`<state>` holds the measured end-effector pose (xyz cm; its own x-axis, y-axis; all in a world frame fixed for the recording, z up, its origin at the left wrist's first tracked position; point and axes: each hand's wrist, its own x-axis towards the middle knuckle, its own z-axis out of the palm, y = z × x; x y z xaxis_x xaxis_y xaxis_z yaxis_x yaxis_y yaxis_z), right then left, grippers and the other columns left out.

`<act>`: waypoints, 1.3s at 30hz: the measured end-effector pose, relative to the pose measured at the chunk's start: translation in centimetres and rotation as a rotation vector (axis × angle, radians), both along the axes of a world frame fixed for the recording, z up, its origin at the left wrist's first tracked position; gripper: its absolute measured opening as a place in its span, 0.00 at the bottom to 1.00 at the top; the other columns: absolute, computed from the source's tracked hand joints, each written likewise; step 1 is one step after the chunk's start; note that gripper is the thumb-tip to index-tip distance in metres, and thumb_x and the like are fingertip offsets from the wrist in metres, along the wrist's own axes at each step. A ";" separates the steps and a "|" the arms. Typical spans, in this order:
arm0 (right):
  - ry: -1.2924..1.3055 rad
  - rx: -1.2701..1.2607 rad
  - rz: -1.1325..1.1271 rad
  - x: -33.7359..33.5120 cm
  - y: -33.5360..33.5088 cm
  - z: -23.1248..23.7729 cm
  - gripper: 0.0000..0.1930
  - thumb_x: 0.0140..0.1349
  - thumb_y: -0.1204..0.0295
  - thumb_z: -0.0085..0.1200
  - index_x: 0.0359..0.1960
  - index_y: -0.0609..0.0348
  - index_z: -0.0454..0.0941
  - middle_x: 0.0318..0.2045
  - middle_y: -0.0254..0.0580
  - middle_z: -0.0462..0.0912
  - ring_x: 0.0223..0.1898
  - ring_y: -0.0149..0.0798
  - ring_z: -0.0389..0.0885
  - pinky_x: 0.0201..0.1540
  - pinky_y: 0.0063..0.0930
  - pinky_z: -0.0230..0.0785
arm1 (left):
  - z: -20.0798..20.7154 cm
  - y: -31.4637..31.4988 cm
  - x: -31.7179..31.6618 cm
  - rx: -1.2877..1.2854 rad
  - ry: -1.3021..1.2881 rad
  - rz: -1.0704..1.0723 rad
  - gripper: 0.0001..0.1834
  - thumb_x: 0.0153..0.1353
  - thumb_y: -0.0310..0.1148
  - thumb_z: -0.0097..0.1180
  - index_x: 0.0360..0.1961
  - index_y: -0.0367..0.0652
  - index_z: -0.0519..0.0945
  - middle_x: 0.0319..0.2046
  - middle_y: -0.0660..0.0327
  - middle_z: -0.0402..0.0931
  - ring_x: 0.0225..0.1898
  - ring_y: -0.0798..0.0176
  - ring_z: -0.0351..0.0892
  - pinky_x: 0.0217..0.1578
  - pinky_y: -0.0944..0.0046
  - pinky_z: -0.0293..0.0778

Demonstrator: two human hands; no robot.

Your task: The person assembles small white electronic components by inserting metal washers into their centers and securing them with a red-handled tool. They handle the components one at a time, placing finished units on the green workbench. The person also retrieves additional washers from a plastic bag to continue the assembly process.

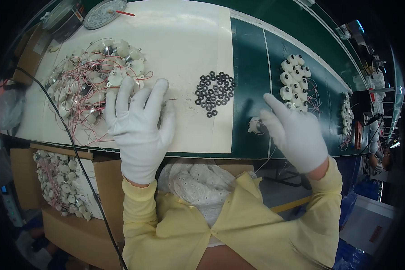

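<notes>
My left hand, in a white glove, reaches to the near right edge of a heap of small white motors with tangled red wires. Its fingers are spread, and the fingertips lie at a white round motor, whether touching it I cannot tell. My right hand, gloved too, is over the green mat with index finger and thumb apart. Just left of it sits a single white motor, seemingly untouched. Between my hands lies a flat cluster of black rings on the white sheet.
Rows of white motors with black tops stand beyond my right hand, with another group farther right. A round dish holding a red stick is at the far left. A cardboard box with motors stands below left; a black cable crosses it.
</notes>
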<state>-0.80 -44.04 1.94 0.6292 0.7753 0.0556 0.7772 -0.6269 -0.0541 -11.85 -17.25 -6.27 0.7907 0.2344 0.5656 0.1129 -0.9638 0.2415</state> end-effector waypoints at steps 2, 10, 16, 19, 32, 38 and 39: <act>-0.082 -0.026 -0.037 -0.1 0.3 -2.1 0.21 0.64 0.55 0.64 0.50 0.58 0.80 0.17 0.41 0.80 0.17 0.46 0.80 0.20 0.36 0.69 | 0.0 0.1 0.0 -0.002 -0.003 -0.002 0.24 0.58 0.33 0.67 0.57 0.51 0.84 0.46 0.57 0.83 0.60 0.42 0.76 0.67 0.37 0.61; 0.048 0.091 0.037 -1.7 1.4 -2.9 0.15 0.58 0.62 0.69 0.43 0.50 0.81 0.24 0.31 0.85 0.22 0.40 0.82 0.24 0.34 0.69 | 0.0 0.0 -0.1 -0.030 -0.016 -0.008 0.22 0.57 0.33 0.67 0.55 0.49 0.85 0.45 0.57 0.83 0.59 0.41 0.76 0.66 0.39 0.62; 0.537 0.269 -0.039 -1.1 0.8 -3.1 0.23 0.60 0.68 0.69 0.57 0.56 0.79 0.32 0.34 0.87 0.27 0.33 0.81 0.33 0.26 0.73 | -0.2 0.4 0.1 -0.006 -0.081 -0.019 0.19 0.55 0.35 0.68 0.50 0.50 0.86 0.40 0.60 0.82 0.55 0.44 0.78 0.62 0.40 0.65; 0.944 0.462 -0.207 -1.3 1.1 -2.9 0.24 0.66 0.72 0.64 0.63 0.61 0.75 0.39 0.35 0.86 0.33 0.25 0.79 0.41 0.22 0.74 | -0.3 0.5 -0.1 -0.030 -0.070 -0.035 0.22 0.56 0.32 0.68 0.54 0.49 0.86 0.43 0.59 0.83 0.57 0.42 0.77 0.64 0.39 0.63; 0.790 0.433 -0.005 0.2 3.2 -3.3 0.22 0.69 0.76 0.58 0.64 0.62 0.74 0.41 0.39 0.84 0.40 0.33 0.81 0.47 0.27 0.74 | -0.4 0.6 0.1 -0.079 -0.149 -0.036 0.19 0.52 0.33 0.69 0.48 0.49 0.87 0.39 0.60 0.81 0.55 0.45 0.78 0.62 0.42 0.65; 0.354 0.251 0.205 0.6 5.3 -3.1 0.23 0.60 0.76 0.65 0.58 0.56 0.78 0.36 0.39 0.84 0.38 0.45 0.82 0.42 0.36 0.73 | -1.0 0.8 0.2 -0.070 -0.179 -0.036 0.18 0.52 0.34 0.68 0.46 0.48 0.86 0.38 0.60 0.81 0.54 0.48 0.78 0.61 0.44 0.66; 0.269 0.217 0.244 0.5 5.6 -2.9 0.23 0.58 0.75 0.66 0.57 0.55 0.79 0.35 0.37 0.83 0.38 0.46 0.82 0.41 0.37 0.72 | -0.8 0.8 0.1 -0.082 -0.161 -0.036 0.19 0.52 0.33 0.69 0.47 0.49 0.87 0.39 0.60 0.82 0.54 0.47 0.78 0.62 0.43 0.65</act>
